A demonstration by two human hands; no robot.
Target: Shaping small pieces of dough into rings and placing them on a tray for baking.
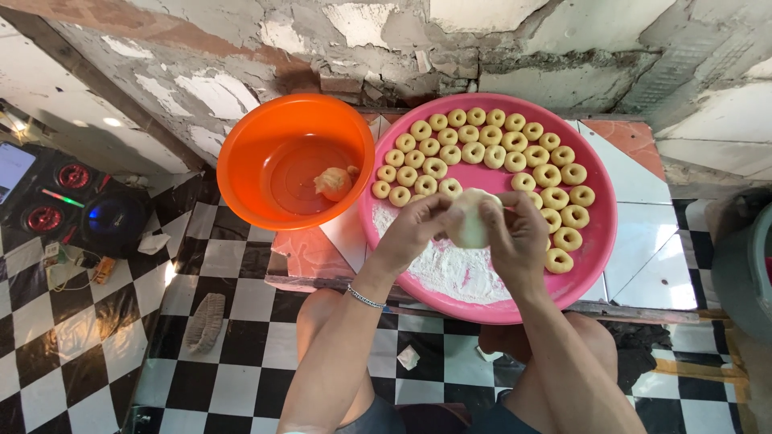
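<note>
My left hand (414, 229) and my right hand (519, 237) both grip one pale lump of dough (469, 219) between them, held just above a round pink tray (591, 241). Several small ring-shaped dough pieces (494, 157) lie in rows on the tray's far and right parts. A patch of white flour (458, 269) covers the tray's near left part, under my hands. A thin bracelet (364, 298) sits on my left wrist.
An orange bowl (245, 173) with a small lump of dough (334, 183) stands left of the tray. Both rest on a low tiled ledge (643, 249) against a cracked wall. Below are a checkered floor, a speaker (72, 209) at left and a grey bin (744, 273) at right.
</note>
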